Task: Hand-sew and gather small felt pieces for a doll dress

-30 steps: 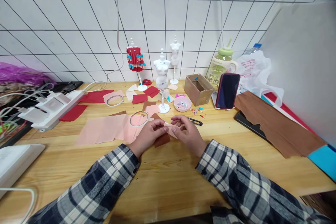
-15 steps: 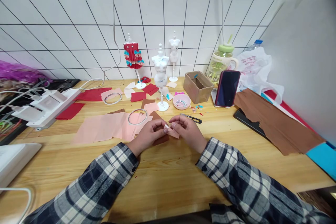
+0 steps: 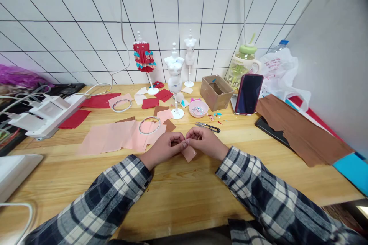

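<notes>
My left hand [image 3: 168, 147] and my right hand [image 3: 204, 142] meet at the middle of the wooden table, thumbs and fingertips pinched together. Between them hangs a small pinkish-tan piece of thin cloth [image 3: 189, 154], gripped at its upper edge, its lower corner pointing toward me. The fingers hide its top part. Just beyond my right hand lie small black-handled thread snips [image 3: 211, 126]. Left of my left hand are overlapping pale pink cloth sheets [image 3: 109, 138], with a silver hoop [image 3: 149, 125] on them.
A bare white mini mannequin [image 3: 174, 69] stands ahead, another [image 3: 189, 51] behind it, and one in a red ruffled dress [image 3: 143, 59]. A pink bowl of beads [image 3: 198, 109], cardboard box [image 3: 217, 92], propped phone [image 3: 248, 93] and brown cloth [image 3: 299, 126] lie right. A power strip [image 3: 51, 116] sits left.
My fingertips have closed together, covering the white bit that showed between them. The held piece now hangs lower toward me. The brown piece under my hands no longer shows there. The view has shifted slightly.
</notes>
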{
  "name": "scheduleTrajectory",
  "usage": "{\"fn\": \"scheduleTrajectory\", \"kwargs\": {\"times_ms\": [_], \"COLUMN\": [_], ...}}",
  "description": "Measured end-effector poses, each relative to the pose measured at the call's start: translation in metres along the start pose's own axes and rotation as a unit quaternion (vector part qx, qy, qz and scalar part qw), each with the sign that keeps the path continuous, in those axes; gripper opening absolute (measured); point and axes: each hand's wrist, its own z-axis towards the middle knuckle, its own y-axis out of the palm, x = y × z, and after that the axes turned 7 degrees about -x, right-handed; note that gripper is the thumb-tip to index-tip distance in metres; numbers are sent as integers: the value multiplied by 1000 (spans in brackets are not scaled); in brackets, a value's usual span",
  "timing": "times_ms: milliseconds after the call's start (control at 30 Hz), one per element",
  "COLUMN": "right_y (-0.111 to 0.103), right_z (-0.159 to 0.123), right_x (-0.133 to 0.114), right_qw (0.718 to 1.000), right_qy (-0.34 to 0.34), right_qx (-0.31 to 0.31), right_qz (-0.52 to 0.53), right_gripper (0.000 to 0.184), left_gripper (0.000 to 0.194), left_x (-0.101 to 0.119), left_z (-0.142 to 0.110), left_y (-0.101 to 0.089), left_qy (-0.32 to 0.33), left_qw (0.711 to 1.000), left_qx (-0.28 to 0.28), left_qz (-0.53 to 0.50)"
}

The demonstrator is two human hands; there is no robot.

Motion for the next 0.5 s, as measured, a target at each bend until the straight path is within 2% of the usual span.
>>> {"fn": "scheduleTrajectory", "kwargs": {"times_ms": [133,267,333,433,500], "right_y": [0,0,0,-2,-2], "right_z": [0,1,1,0,-1], "right_x": [-2,0,2,4,4], "right_qw": [999,999,999,997,996], "right_qy": [-15,-25,-22,-14,-5], "right_qx": [18,23,27,47,32], "right_qz": [27,38,13,-53,-89], "right_gripper": [9,11,11,12,13], "left_gripper": [33,26,25,34,36], "left_x": [1,-1,-3,-5,-6], "left_z": [-1,0,0,-1,-1], "left_y": [-1,0,2,5,6], "left_qy": [14,-2,0,20,45], "left_qw": [1000,1000,1000,998,996], "left_qx": [10,20,23,40,65], "left_qz": [1,5,-21,-52,-43]}}
